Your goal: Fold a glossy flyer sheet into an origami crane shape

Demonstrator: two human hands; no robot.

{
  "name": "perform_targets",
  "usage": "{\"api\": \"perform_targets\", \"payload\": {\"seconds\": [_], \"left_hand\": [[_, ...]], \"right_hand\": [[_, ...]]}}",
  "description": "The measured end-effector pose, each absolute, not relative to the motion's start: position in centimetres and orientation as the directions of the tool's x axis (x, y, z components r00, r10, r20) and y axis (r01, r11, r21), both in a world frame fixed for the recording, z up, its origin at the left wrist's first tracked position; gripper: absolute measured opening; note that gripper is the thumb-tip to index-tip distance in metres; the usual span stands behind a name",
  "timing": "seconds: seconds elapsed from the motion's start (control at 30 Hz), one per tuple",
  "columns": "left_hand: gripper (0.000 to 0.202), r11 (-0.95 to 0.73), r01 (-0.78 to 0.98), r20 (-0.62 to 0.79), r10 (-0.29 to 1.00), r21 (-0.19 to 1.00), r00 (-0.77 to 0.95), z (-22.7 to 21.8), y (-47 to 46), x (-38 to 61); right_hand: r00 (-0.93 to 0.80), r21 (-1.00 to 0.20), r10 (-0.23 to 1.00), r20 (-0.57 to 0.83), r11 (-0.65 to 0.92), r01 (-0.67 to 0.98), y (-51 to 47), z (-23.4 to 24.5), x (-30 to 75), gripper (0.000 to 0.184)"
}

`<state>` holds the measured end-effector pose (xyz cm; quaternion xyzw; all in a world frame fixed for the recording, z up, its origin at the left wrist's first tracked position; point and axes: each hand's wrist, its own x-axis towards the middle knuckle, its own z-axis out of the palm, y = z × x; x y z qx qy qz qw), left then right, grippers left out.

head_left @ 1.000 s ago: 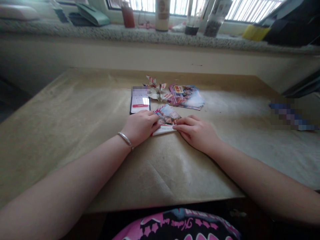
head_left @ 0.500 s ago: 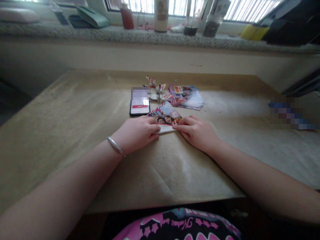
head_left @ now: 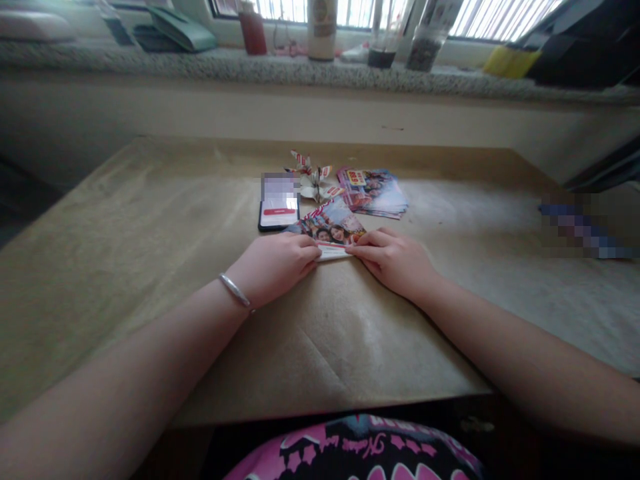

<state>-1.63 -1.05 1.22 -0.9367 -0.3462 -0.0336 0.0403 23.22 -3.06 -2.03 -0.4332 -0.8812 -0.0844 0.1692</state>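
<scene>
A printed paper flyer (head_left: 334, 223), folded with a white strip along its near edge, lies on the table between my hands. My left hand (head_left: 280, 263) is closed on its left side, fingers pressed along the fold; a silver bangle circles that wrist. On the right end of the same strip, the fingers of my right hand (head_left: 393, 260) pinch the paper. Just beyond the flyer are folded paper pieces (head_left: 317, 185) with pointed petals and a fanned stack of printed flyers (head_left: 377, 193). A smartphone (head_left: 279, 203) with a lit screen lies beside the flyer's left corner.
The table (head_left: 150, 253) has a tan cover. Far right lies a blurred blue item (head_left: 585, 230). A granite windowsill (head_left: 280, 72) behind holds a red bottle (head_left: 253, 30), a pale bottle (head_left: 321, 30), jars and a yellow-and-black object (head_left: 513, 61).
The flyer's far part now looks wider and its near edge sits slightly farther from me. Both hands keep their hold, the left shifting only a little.
</scene>
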Motion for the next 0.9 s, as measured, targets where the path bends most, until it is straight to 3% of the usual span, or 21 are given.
{"api": "perform_targets", "payload": {"seconds": [0.5, 0.9], "left_hand": [[0.03, -0.759, 0.64, 0.133, 0.626, -0.122, 0.768, 0.9, -1.03, -1.51], [0.025, -0.737, 0.648, 0.081, 0.646, -0.196, 0.759, 1.16, -1.49, -0.86]], "right_hand": [[-0.549, 0.02, 0.749, 0.371, 0.585, 0.811, -3.05, -2.08, 23.14, 0.027], [-0.561, 0.092, 0.744, 0.363, 0.571, 0.816, -3.44, -1.68, 22.99, 0.026]]}}
